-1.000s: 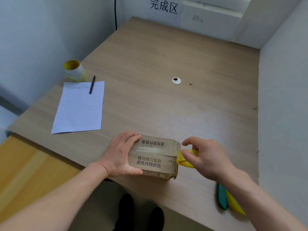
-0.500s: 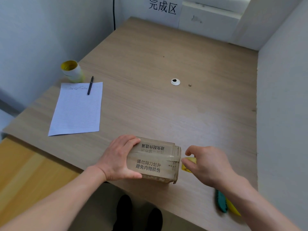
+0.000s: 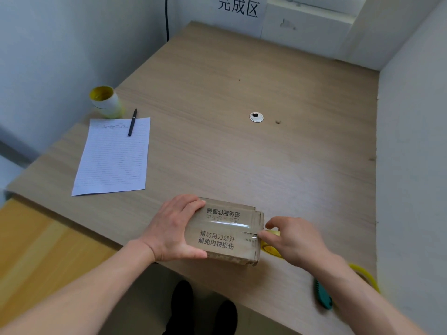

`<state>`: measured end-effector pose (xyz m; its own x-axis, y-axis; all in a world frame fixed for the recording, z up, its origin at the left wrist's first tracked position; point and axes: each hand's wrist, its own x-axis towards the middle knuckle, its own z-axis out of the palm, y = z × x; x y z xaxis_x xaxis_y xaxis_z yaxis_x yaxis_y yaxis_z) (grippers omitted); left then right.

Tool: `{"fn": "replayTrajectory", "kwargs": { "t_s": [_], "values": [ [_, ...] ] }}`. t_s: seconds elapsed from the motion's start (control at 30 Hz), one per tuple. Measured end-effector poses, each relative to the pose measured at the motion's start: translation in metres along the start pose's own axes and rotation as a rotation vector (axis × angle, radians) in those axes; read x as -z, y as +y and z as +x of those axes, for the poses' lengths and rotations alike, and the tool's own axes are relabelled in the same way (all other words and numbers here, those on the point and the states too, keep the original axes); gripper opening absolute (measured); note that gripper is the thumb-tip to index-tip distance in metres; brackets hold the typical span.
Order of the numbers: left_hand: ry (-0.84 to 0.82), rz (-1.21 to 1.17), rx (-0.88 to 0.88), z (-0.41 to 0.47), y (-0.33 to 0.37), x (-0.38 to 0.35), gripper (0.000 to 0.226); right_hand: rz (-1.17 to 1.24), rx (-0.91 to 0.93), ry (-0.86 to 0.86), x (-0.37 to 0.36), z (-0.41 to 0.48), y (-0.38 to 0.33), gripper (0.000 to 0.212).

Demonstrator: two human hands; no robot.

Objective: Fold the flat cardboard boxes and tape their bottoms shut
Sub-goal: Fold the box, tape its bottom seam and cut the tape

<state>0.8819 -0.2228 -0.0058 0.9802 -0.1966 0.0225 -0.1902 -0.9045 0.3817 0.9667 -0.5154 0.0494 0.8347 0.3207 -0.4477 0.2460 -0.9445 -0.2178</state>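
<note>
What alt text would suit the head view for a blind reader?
A person's left hand grips a taped box at the near edge of the table, while the right hand holds a yellow tape roll at the box's right end. Lined paper and a pen lie far left; a green cutter lies near right.

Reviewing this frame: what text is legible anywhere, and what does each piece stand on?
"完成区": white sign on the back wall, its top edge cropped.
"请勿用刀划开 / 避免内物损伤": cardboard box, near flap, under clear tape.
"避免配件遗漏": same box, far flap, printed upside down to the camera; the line next to it is blurred by tape glare, unreadable.
Handwriting at the top of the lined paper: too small to read.
</note>
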Motion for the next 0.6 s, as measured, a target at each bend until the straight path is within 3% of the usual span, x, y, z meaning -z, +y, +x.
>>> {"fn": "replayTrajectory", "kwargs": {
  "t_s": [0.17, 0.27, 0.33, 0.47, 0.6],
  "values": [
    [-0.251, 0.324, 0.17, -0.004, 0.044, 0.0, 0.116, 0.046, -0.036, -0.047, -0.002, 0.004, -0.001, 0.056],
    [-0.346, 0.289, 0.28, -0.004, 0.098, -0.013, 0.102, 0.063, -0.039, -0.076, -0.001, 0.003, -0.003, 0.056],
    [-0.303, 0.241, 0.293, -0.002, 0.121, -0.023, 0.096, 0.064, -0.031, -0.092, 0.001, 0.001, -0.004, 0.06],
    [-0.296, 0.23, 0.139, -0.001, 0.112, -0.028, 0.078, 0.132, -0.037, -0.119, -0.002, 0.002, -0.005, 0.066],
    [-0.283, 0.355, -0.031, 0.008, 0.063, -0.011, 0.073, 0.393, -0.083, -0.129, -0.018, 0.002, -0.02, 0.045]
  ]
}}
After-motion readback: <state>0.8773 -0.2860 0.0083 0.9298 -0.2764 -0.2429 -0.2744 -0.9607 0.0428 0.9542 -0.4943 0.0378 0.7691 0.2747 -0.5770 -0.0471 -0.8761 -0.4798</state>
